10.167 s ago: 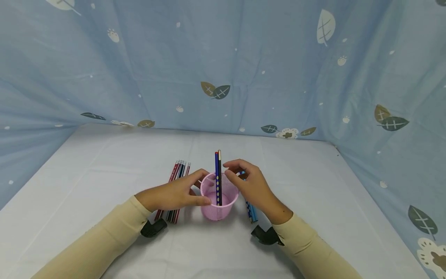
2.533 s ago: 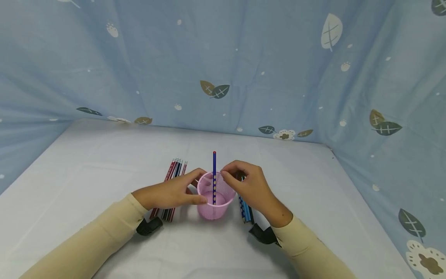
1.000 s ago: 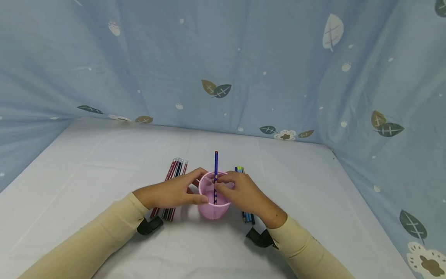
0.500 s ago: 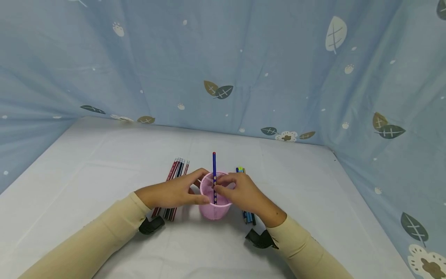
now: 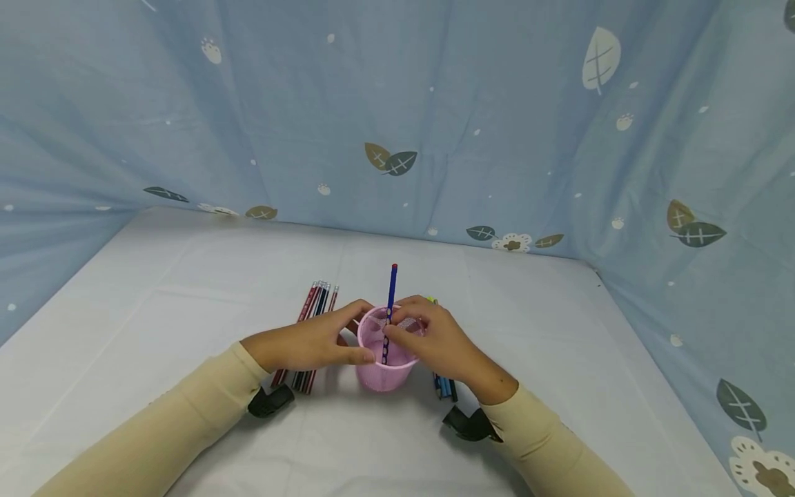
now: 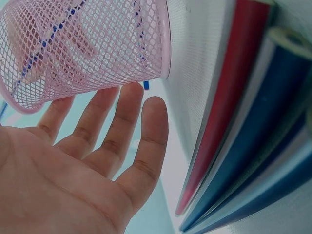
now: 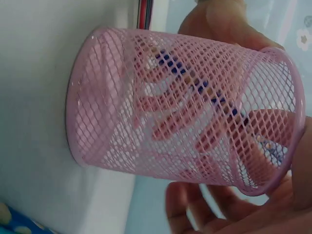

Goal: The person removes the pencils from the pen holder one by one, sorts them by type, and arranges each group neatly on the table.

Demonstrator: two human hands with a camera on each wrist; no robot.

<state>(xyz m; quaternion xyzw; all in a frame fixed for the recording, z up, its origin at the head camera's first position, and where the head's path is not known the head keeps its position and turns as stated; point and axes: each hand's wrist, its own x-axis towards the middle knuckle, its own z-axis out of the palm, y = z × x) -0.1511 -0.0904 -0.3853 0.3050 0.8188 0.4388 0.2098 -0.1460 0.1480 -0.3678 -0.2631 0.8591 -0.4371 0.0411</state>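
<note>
A pink mesh pencil cup [image 5: 381, 378] stands upright on the white table. My left hand [image 5: 310, 345] holds it from the left, thumb at the near rim and fingers round the far side. In the left wrist view the fingertips touch the mesh [image 6: 112, 53]. Inside the cup, a dark-blue pencil [image 5: 393, 283] with a red end leans slightly right. My right hand [image 5: 441, 342] reaches over the rim and pinches that pencil between thumb and fingers. Through the mesh in the right wrist view, its blue dotted shaft [image 7: 200, 87] runs at a slant.
Several red and dark-striped pencils [image 5: 319, 298] lie left of the cup, partly under my left hand. To the right, blue and black pencils [image 5: 445, 388] lie together beneath my right hand. A blue leaf-patterned curtain [image 5: 397, 103] surrounds the back and right of the table.
A black pencil has left the cup and now lies with the right pile. My right hand has since taken hold of the blue pencil, which has risen slightly and tilted right.
</note>
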